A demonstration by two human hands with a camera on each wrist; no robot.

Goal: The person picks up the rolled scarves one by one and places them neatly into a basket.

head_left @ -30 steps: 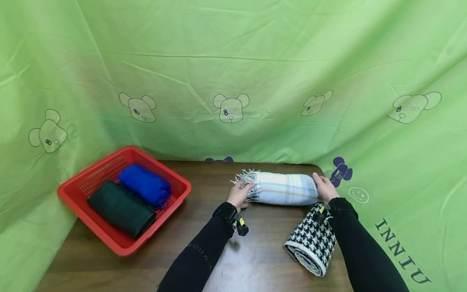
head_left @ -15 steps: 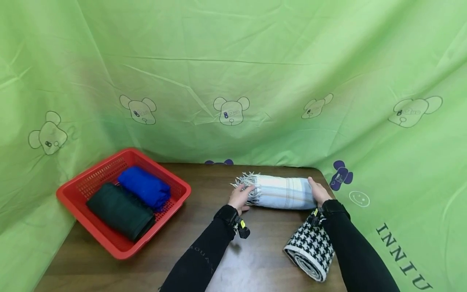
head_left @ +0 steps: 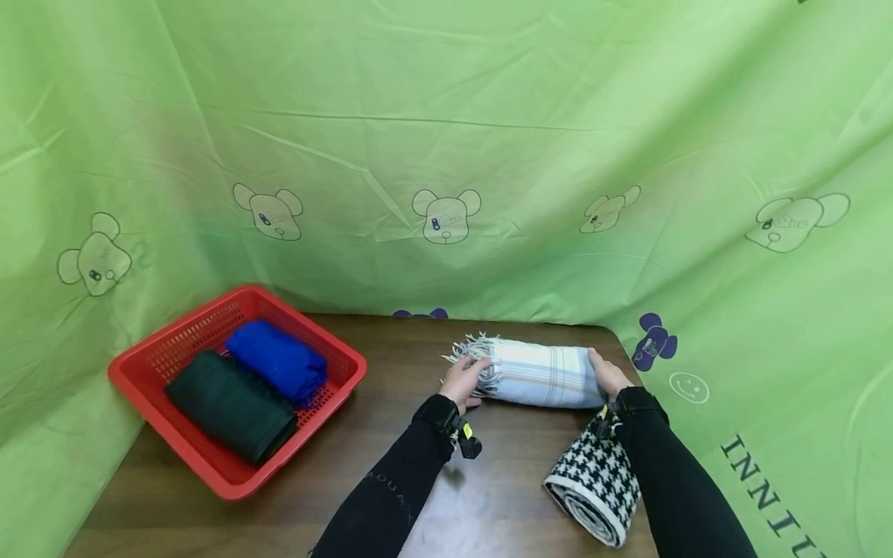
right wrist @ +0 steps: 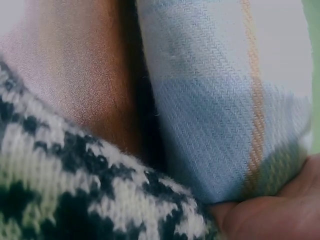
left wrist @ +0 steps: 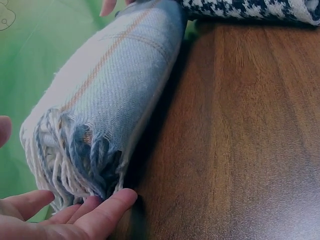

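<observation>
A rolled light-blue and white plaid scarf [head_left: 544, 375] lies at the back right of the wooden table, its tasselled end to the left. My left hand [head_left: 463, 381] is at the tassels; the left wrist view shows its fingers [left wrist: 107, 212] extended against that end, the thumb apart. My right hand [head_left: 609, 375] rests against the scarf's other end; in the right wrist view a finger lies at the roll's lower edge, the rest being cut off. A rolled black-and-white houndstooth scarf [head_left: 593, 480] lies just in front, partly under my right forearm.
On the left stands a red plastic basket [head_left: 139, 380], holding a dark green rolled cloth [head_left: 233, 407] and a blue rolled cloth [head_left: 277, 358]. A green printed curtain [head_left: 446, 139] closes off the back and sides of the table [head_left: 398, 349].
My right hand has shifted slightly left and nearer, staying against the plaid scarf's end. My left hand keeps its place at the tassels. The whole view has dropped a little.
</observation>
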